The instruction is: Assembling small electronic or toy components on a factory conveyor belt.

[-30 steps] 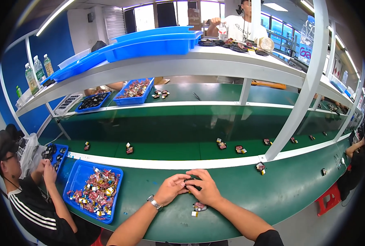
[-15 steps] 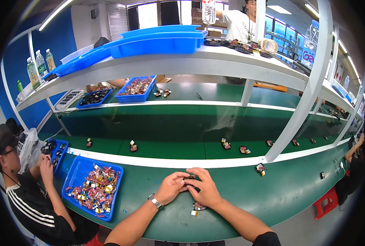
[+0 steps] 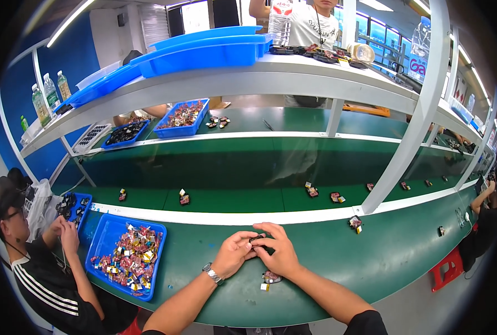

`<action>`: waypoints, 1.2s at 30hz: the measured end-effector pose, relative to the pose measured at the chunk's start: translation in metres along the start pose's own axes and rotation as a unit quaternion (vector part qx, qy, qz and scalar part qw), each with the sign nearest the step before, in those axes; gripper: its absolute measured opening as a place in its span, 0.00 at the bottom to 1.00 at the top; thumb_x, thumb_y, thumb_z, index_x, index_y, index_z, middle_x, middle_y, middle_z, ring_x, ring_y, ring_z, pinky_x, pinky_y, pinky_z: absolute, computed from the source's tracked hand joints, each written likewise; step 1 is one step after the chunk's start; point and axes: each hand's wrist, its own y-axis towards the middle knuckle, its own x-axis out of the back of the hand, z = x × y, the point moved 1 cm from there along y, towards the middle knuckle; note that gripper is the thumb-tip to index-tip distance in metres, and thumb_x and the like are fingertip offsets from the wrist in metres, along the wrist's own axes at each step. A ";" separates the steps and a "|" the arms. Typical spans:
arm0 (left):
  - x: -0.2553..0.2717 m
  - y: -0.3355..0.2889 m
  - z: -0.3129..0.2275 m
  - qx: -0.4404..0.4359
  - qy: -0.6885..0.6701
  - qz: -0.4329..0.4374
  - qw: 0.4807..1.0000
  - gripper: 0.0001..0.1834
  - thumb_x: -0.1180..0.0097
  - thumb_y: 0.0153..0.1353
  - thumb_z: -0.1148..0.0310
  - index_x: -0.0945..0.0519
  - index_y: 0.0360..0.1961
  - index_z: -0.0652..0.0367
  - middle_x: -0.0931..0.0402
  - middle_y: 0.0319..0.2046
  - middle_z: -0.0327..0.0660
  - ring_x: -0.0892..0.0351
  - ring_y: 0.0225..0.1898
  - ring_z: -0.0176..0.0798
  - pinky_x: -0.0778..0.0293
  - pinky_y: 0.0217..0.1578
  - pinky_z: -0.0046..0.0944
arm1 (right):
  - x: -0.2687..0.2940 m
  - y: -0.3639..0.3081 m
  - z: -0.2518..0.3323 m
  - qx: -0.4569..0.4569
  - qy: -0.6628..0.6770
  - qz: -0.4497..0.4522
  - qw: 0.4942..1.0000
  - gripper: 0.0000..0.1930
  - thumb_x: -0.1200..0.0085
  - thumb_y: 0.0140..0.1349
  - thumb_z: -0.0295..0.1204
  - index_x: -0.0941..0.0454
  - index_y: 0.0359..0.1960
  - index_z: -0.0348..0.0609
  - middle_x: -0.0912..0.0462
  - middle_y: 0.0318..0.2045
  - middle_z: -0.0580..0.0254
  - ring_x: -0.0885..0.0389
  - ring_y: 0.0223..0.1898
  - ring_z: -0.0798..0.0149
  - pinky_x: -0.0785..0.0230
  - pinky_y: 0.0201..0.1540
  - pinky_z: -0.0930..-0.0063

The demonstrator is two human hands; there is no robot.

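My left hand (image 3: 234, 255), with a metal watch on its wrist, and my right hand (image 3: 279, 254) meet over the near green bench. Between their fingertips they pinch a small black part (image 3: 256, 239), mostly covered by the fingers. Just below the right hand, a small reddish circuit assembly (image 3: 271, 276) with a white-and-yellow tab lies on the bench. To the left stands a blue tray (image 3: 160, 262) heaped with similar reddish pieces in clear wrap, with white and yellow tabs.
A white rail (image 3: 226, 218) divides the bench from a green strip (image 3: 243, 202) carrying several spaced assemblies. Another assembly (image 3: 355, 224) lies by the metal post (image 3: 396, 142). At the left a co-worker (image 3: 53, 268) handles something beside a blue tray of black parts (image 3: 81, 211). Overhead, a shelf (image 3: 226, 84) holds blue trays.
Both my hands stay together on the black part, with slight finger shifts. The view has turned a little. Across the shelf, a person's arm and the clear bottle have moved.
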 end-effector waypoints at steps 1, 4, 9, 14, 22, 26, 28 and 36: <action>0.001 0.000 0.001 -0.007 0.000 -0.005 1.000 0.15 0.50 0.70 0.72 0.31 0.55 0.61 0.28 0.57 0.50 0.26 0.58 0.42 0.27 0.59 0.47 | 0.000 -0.001 0.002 -0.008 0.001 0.011 1.000 0.14 0.38 0.50 0.21 0.17 0.40 0.44 0.23 0.54 0.57 0.29 0.58 0.49 0.32 0.58 0.61; 0.002 0.000 -0.002 -0.014 -0.001 -0.021 1.000 0.15 0.51 0.70 0.73 0.32 0.56 0.62 0.27 0.56 0.49 0.25 0.57 0.42 0.27 0.58 0.47 | -0.004 0.002 0.006 -0.010 -0.002 0.024 1.000 0.13 0.39 0.51 0.21 0.18 0.41 0.43 0.25 0.56 0.56 0.29 0.59 0.49 0.32 0.59 0.61; 0.004 0.001 -0.001 -0.011 -0.014 -0.022 1.000 0.16 0.53 0.70 0.74 0.32 0.58 0.62 0.23 0.50 0.44 0.24 0.54 0.40 0.26 0.57 0.46 | 0.002 0.009 0.010 0.047 -0.068 -0.029 0.996 0.09 0.39 0.51 0.21 0.19 0.35 0.41 0.22 0.40 0.61 0.23 0.43 0.56 0.27 0.43 0.66; 0.000 0.002 -0.003 0.009 -0.004 -0.034 0.999 0.17 0.54 0.70 0.75 0.33 0.58 0.62 0.23 0.51 0.43 0.24 0.54 0.38 0.26 0.57 0.44 | 0.002 0.009 0.009 0.080 -0.124 -0.035 0.988 0.10 0.38 0.48 0.21 0.19 0.34 0.43 0.23 0.33 0.64 0.23 0.36 0.60 0.27 0.36 0.69; -0.004 -0.001 -0.006 0.019 0.014 -0.045 0.999 0.16 0.55 0.70 0.76 0.32 0.58 0.62 0.24 0.52 0.43 0.24 0.54 0.38 0.26 0.58 0.44 | 0.000 0.007 0.008 0.104 -0.169 -0.033 0.980 0.10 0.37 0.48 0.22 0.19 0.34 0.43 0.23 0.34 0.64 0.23 0.35 0.60 0.26 0.35 0.70; -0.002 -0.001 -0.004 0.021 0.009 -0.044 0.999 0.16 0.55 0.71 0.75 0.32 0.58 0.62 0.24 0.51 0.42 0.24 0.54 0.38 0.26 0.58 0.44 | 0.000 0.004 0.011 0.076 -0.169 -0.015 0.982 0.10 0.37 0.49 0.24 0.19 0.35 0.41 0.22 0.36 0.62 0.22 0.37 0.60 0.24 0.36 0.70; -0.002 0.000 -0.004 0.020 0.009 -0.044 0.999 0.16 0.55 0.71 0.75 0.32 0.58 0.62 0.23 0.51 0.42 0.24 0.54 0.38 0.26 0.57 0.43 | -0.001 0.004 0.010 0.073 -0.175 -0.009 0.982 0.10 0.37 0.50 0.25 0.19 0.36 0.41 0.22 0.36 0.62 0.22 0.37 0.60 0.24 0.36 0.69; -0.006 0.001 -0.007 0.024 0.028 -0.050 0.998 0.15 0.55 0.71 0.74 0.32 0.58 0.62 0.23 0.50 0.42 0.23 0.52 0.37 0.25 0.56 0.42 | -0.005 0.004 0.007 0.112 -0.231 -0.013 0.967 0.09 0.40 0.51 0.24 0.20 0.35 0.40 0.22 0.36 0.62 0.22 0.37 0.61 0.24 0.36 0.71</action>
